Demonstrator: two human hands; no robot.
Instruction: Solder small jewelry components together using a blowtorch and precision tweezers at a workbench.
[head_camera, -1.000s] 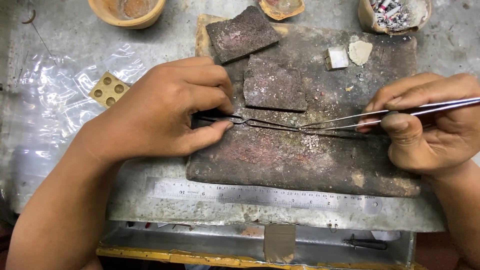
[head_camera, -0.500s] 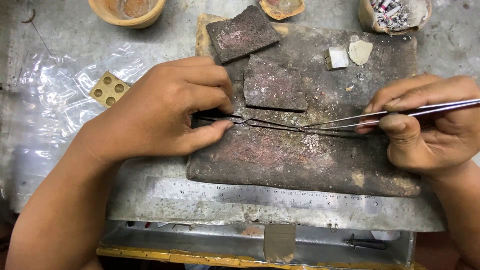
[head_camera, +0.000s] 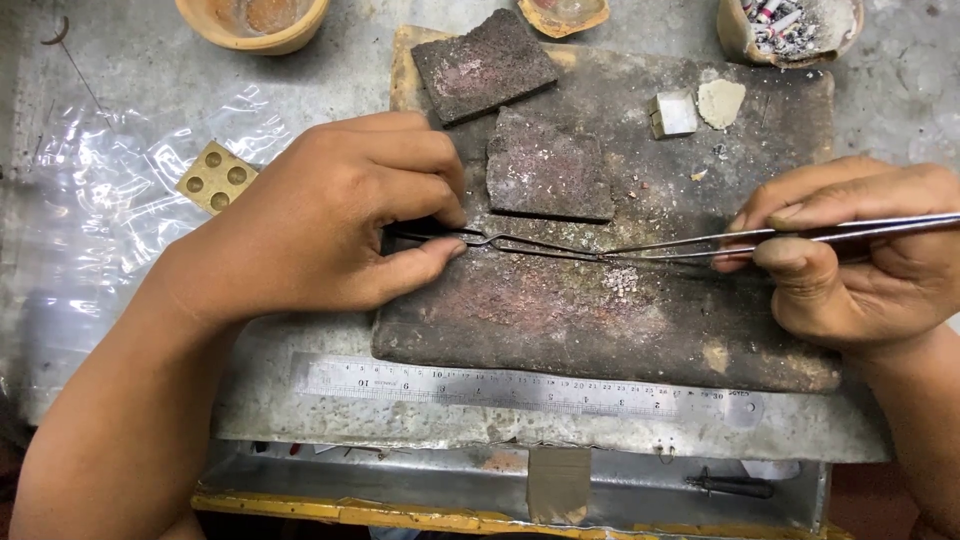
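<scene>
The left hand (head_camera: 335, 215) is closed in a pinch: the thumb and curled fingers are pressed on the near end of a thin dark wire piece (head_camera: 530, 243), which is held down flat against the charred soldering block (head_camera: 600, 320). From that pinch the wire piece is stretched out to the right across the block, towards the other hand. The right hand (head_camera: 860, 260) is also closed, with thumb and forefinger squeezed on a pair of long steel tweezers (head_camera: 760, 238); the tweezer tips are brought to the far end of the wire piece, near the middle of the block, where the two appear to meet. Whether the tips actually clamp the wire cannot be told.

Just behind the wire a flat dark slab (head_camera: 548, 168) is laid on the block, and a second slab (head_camera: 484, 64) is set further back, tilted. A small white cube (head_camera: 673, 113) and a pale chip (head_camera: 720, 100) are seen near the block's far right corner. In front of the block a steel ruler (head_camera: 520, 388) is laid along the counter (head_camera: 130, 60). A small brass block with round hollows (head_camera: 215, 177) is placed on clear plastic (head_camera: 90, 200), left of the left hand.
</scene>
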